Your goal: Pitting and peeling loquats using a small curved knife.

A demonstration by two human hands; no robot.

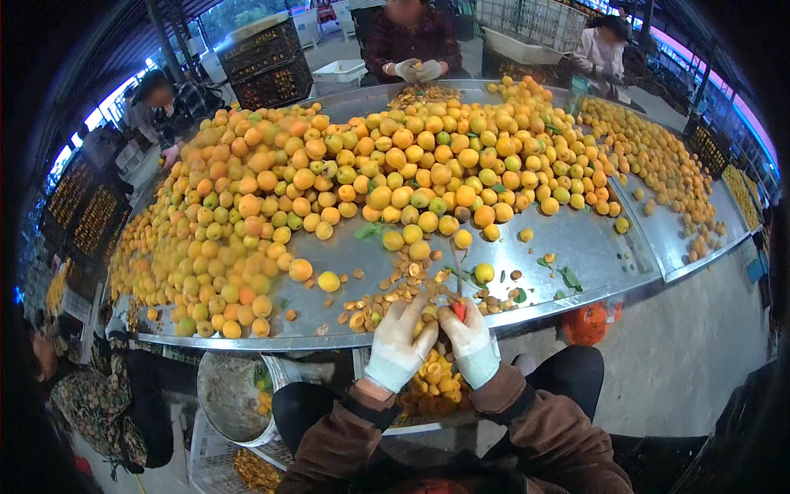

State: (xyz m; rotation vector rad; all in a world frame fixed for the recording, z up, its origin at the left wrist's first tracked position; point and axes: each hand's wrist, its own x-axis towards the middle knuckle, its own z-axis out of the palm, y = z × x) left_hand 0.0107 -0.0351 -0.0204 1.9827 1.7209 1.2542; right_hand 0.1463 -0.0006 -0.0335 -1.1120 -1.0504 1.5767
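Observation:
Both my hands are in white gloves and meet over the near edge of a metal table (555,296). My right hand (470,339) is closed on a small tool with a red handle (458,310). My left hand (401,339) holds a yellow-orange fruit, likely an apricot (421,326), mostly hidden by the fingers. Loose fruit pits (395,295) lie just beyond my hands. Below them, between my knees, a container holds halved orange fruit (439,376). A large heap of whole apricots (395,160) covers much of the table.
A dirty white bucket (237,395) stands left of my knees, above a white plastic crate (207,454). An orange-red bag (586,324) hangs or lies under the table's edge. Several people sit around the table; gloved hands (419,70) are at its far side. Stacked black crates (266,65) stand behind.

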